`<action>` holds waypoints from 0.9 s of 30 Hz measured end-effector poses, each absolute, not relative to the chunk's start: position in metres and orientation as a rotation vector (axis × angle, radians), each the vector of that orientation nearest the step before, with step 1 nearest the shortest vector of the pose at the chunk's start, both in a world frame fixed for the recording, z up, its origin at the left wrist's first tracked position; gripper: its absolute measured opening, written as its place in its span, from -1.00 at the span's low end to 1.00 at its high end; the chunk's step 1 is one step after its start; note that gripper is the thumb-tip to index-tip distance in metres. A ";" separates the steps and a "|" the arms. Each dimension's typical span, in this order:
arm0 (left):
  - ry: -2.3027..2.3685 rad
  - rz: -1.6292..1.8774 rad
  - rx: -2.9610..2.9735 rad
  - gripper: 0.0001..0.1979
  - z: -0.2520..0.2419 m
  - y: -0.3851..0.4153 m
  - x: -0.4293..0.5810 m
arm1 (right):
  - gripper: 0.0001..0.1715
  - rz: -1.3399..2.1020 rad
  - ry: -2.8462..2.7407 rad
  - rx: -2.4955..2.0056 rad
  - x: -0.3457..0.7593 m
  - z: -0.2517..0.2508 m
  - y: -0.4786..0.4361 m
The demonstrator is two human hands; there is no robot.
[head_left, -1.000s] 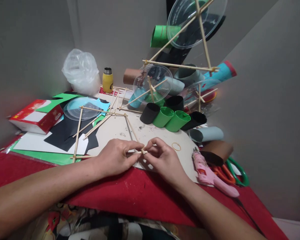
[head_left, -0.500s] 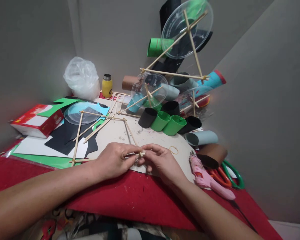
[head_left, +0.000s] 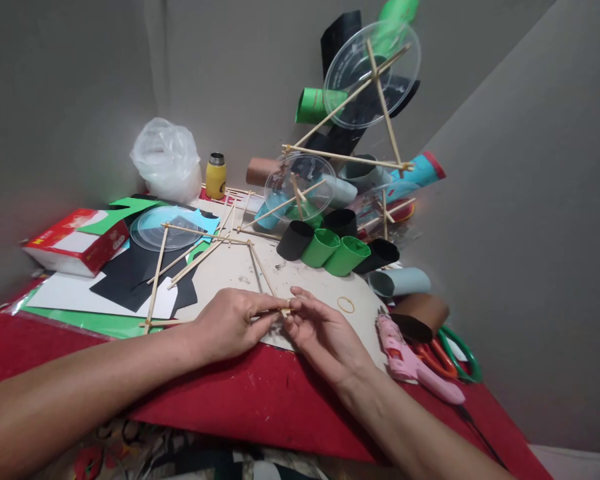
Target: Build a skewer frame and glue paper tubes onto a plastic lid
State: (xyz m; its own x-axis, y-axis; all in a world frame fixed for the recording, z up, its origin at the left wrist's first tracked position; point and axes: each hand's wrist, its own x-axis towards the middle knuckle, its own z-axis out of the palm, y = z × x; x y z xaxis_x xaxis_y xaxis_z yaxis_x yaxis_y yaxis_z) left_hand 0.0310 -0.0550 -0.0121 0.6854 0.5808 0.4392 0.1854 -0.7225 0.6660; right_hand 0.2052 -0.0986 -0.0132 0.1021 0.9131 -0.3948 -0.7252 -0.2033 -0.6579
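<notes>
Red tabletop (head_left: 260, 400) is filling most of the lower view; a cloth strip is showing btwn forearms & front edge. Round beige board (head_left: 320, 280) is lying on it, near rim curving just under the hands. Tube-and-lid build (head_left: 360, 93) is rising at back R, crowding that side. Stick frame (head_left: 157, 278), four-sided, is stretching L of ctr: far-L corner over a clear lid, near-L corner above the green sheet's edge, near-R corner at the hands; L forearm is hiding part of the near side. Plastic bag (head_left: 166, 160) is sitting back L, red box (head_left: 80, 240) nr the table's L edge.

L hand (head_left: 233, 323) is pinching the near-R corner, thumb & index nearly together, holding the stick end. R hand (head_left: 325, 333) is facing it, fingers loosely curled & part open, tips right at that corner; can't tell if they're gripping.

Pink glue gun (head_left: 415, 363) is lying at the board's R rim, w/ some room btwn it & R hand. Rubber band (head_left: 353, 307) is lying in that space, nr R fingers, apart from them.
</notes>
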 end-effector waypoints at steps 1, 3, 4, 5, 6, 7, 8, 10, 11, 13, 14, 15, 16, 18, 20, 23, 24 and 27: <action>0.576 0.871 2.305 -0.69 -0.012 -0.055 0.031 | -0.78 1.535 -0.280 -0.915 0.205 -0.013 -0.100; 0.571 0.878 2.323 -0.70 -0.011 -0.055 0.030 | -0.80 1.545 -0.351 -0.885 0.205 -0.015 -0.103; 0.577 0.894 2.333 -0.70 -0.011 -0.055 0.030 | -0.80 1.534 -0.404 -0.880 0.205 -0.016 -0.104; 0.581 0.914 2.340 -0.71 -0.011 -0.055 0.029 | -0.80 1.518 -0.465 -0.883 0.205 -0.017 -0.106; 0.581 0.932 2.343 -0.72 -0.011 -0.054 0.029 | -0.80 1.506 -0.528 -0.892 0.205 -0.019 -0.108; 0.577 0.944 2.341 -0.73 -0.011 -0.054 0.029 | -0.81 1.500 -0.590 -0.905 0.206 -0.020 -0.110; 0.570 0.953 2.337 -0.73 -0.011 -0.054 0.028 | -0.81 1.500 -0.646 -0.918 0.206 -0.022 -0.112; 0.552 0.957 2.328 -0.71 -0.011 -0.053 0.028 | -0.81 1.524 -0.732 -0.939 0.208 -0.024 -0.114; 0.547 0.958 2.326 -0.71 -0.011 -0.053 0.028 | -0.81 1.545 -0.762 -0.949 0.209 -0.024 -0.115; 0.553 0.964 2.337 -0.72 -0.011 -0.053 0.029 | -0.83 1.598 -0.807 -0.983 0.212 -0.024 -0.116; 0.564 0.972 2.349 -0.74 -0.011 -0.053 0.029 | -0.85 1.627 -0.828 -1.005 0.214 -0.024 -0.117; 0.579 0.984 2.364 -0.75 -0.012 -0.053 0.029 | -0.87 1.655 -0.848 -1.030 0.216 -0.023 -0.117; 0.593 0.994 2.378 -0.76 -0.013 -0.053 0.030 | -0.87 1.680 -0.865 -1.052 0.217 -0.022 -0.117; 0.610 1.000 2.394 -0.75 -0.014 -0.053 0.030 | -0.85 1.716 -0.888 -1.069 0.220 -0.022 -0.118; 0.609 0.992 2.397 -0.75 -0.015 -0.053 0.030 | -0.83 1.705 -0.929 -1.054 0.220 -0.022 -0.119; 0.608 0.989 2.398 -0.75 -0.014 -0.054 0.030 | -0.77 1.587 -1.117 -1.080 0.221 -0.022 -0.121; 0.603 0.988 2.400 -0.75 -0.014 -0.054 0.030 | -0.75 1.546 -1.190 -1.113 0.221 -0.022 -0.121; 0.579 0.981 2.410 -0.75 -0.013 -0.054 0.030 | -0.70 1.474 -1.338 -1.218 0.222 -0.021 -0.123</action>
